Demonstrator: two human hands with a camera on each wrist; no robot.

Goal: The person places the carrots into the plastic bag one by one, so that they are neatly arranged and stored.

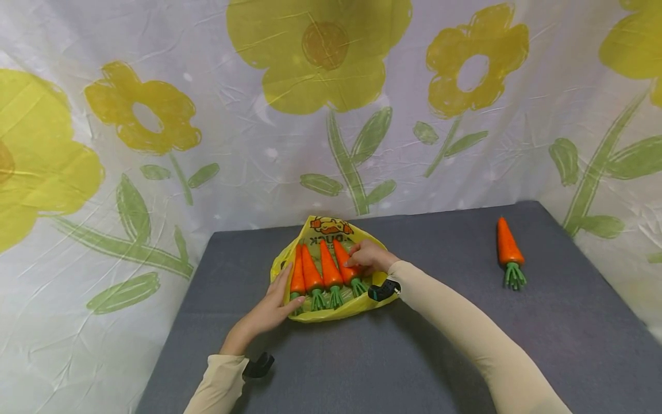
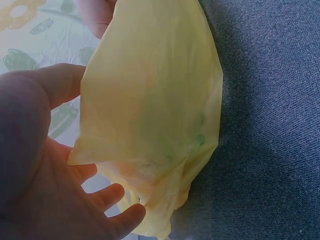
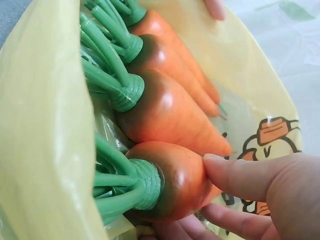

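Note:
A yellow plastic bag (image 1: 341,313) lies on its side with its mouth toward me and a cartoon duck print inside. Several orange toy carrots (image 1: 330,267) with green tops lie side by side in it, tips pointing away. My right hand (image 1: 368,256) reaches into the bag and grips the rightmost carrot (image 3: 175,180), thumb on top and fingers beneath. At the bag's left edge, my left hand (image 1: 271,302) touches the plastic with fingers spread. In the left wrist view its thumb passes behind the yellow film (image 2: 155,90), while other fingers (image 2: 127,220) stay outside.
One more toy carrot (image 1: 509,250) lies at the right of the dark grey table (image 1: 351,368), its green top toward me. A white cloth (image 1: 248,172) printed with yellow flowers hangs behind the table and along its sides.

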